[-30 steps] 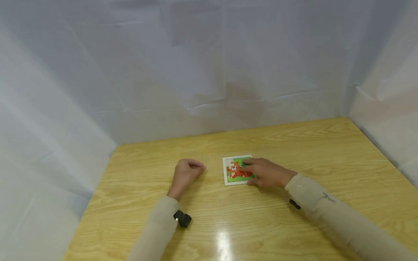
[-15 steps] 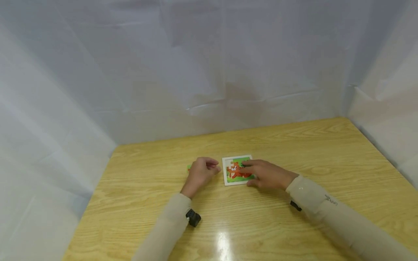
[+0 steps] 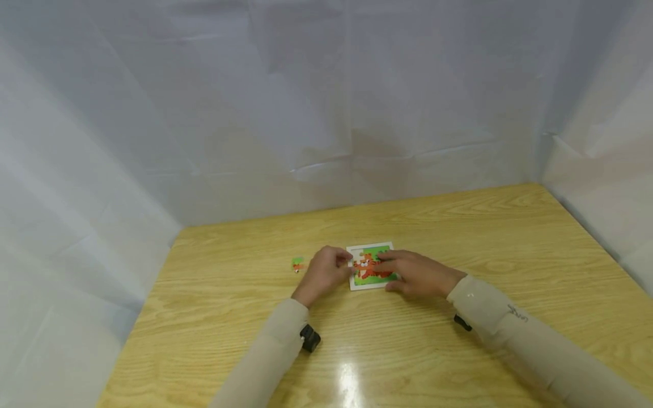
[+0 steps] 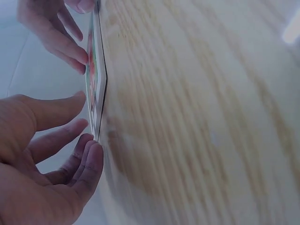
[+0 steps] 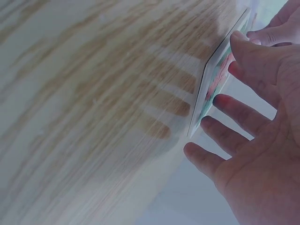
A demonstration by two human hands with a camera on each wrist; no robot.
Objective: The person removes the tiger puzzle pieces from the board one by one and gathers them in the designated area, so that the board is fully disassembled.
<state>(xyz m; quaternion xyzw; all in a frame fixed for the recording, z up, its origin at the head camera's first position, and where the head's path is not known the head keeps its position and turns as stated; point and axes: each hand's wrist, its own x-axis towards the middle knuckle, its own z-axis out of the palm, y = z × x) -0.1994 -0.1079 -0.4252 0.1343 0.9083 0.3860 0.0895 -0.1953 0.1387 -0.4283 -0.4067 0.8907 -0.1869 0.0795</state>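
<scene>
Loose piece (image 3: 297, 264): green and orange, flat on the worktop (image 3: 377, 334), apart from the puzzle board (image 3: 363, 287); probably light, thin and stiff, best pinched by opposite edges.
Left hand (image 3: 325, 272): at the puzzle board's left edge, with grip curled; cannot tell whether clamped on anything.
Puzzle board: flat on the worktop, showing an orange animal (image 3: 365, 265), with a pale gap (image 3: 357, 253) at upper left; likely rigid, light, prone to sliding, best steadied by its white rim.
Right hand (image 3: 418, 272): over the right side, grip spread apart.
</scene>
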